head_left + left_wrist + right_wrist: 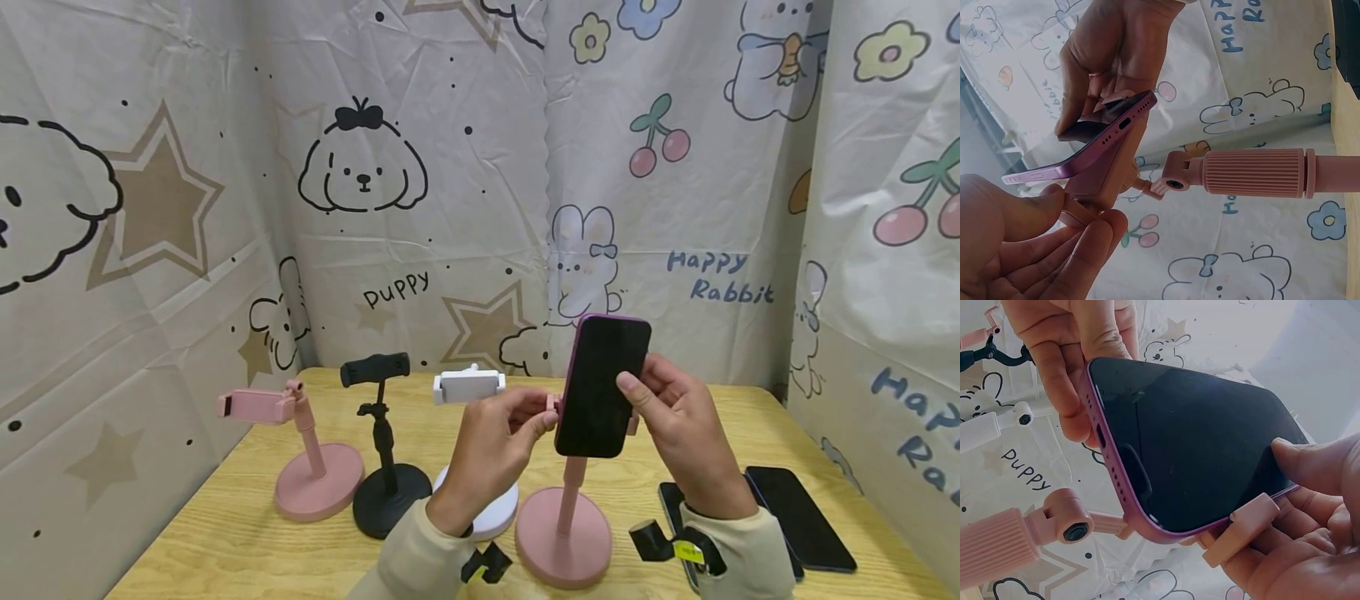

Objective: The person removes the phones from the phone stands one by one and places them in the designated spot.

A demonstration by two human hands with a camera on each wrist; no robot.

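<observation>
A phone (600,387) with a purple frame and dark screen stands tilted at the holder of a pink phone stand (564,537). My right hand (686,433) grips the phone by its right edge, thumb on the screen and fingers behind. On the opposite side my left hand (491,450) pinches the pink clamp end (1079,211) of the holder between thumb and fingers. In the right wrist view the other clamp end (1244,528) hooks over the phone's edge, close to the right fingers. The left wrist view shows the phone's left edge raised off the holder, at an angle to it.
Left of the hands stand another pink phone stand (318,483), a black one (390,500) and a white one (470,387), partly behind the left hand. Dark phones (802,517) lie on the wooden table (240,500) at right. Printed curtains (480,183) enclose the table.
</observation>
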